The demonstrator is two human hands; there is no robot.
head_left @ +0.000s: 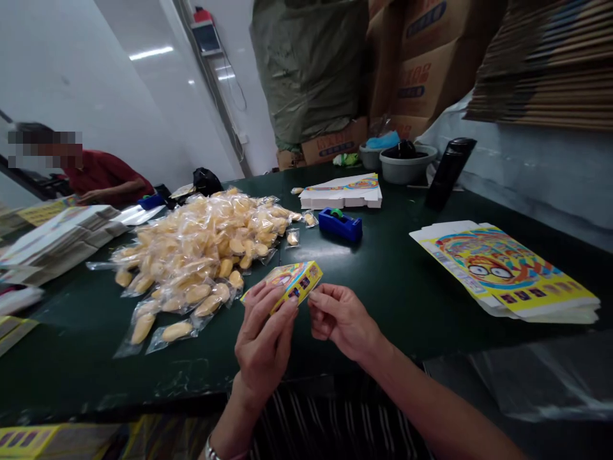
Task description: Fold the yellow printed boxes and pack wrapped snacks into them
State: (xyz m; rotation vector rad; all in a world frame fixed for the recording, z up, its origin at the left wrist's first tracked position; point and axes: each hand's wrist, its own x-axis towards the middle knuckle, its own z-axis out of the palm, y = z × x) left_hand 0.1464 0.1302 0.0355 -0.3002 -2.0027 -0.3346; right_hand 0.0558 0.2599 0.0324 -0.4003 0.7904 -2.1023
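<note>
A small yellow printed carton [294, 287] is gripped in the curled left hand [263, 338] above a green desk [383, 306], the half-closed right hand [342, 319] is held at its edge, grip unclear, and a heap of plastic-wrapped yellow pieces [191, 255] is left loose alongside.

Carton [306, 281] probably part-hidden by left hand [263, 348]

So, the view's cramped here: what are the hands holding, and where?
A small yellow box, held along its lower edge by the left hand; the right hand is at its right end.
</note>
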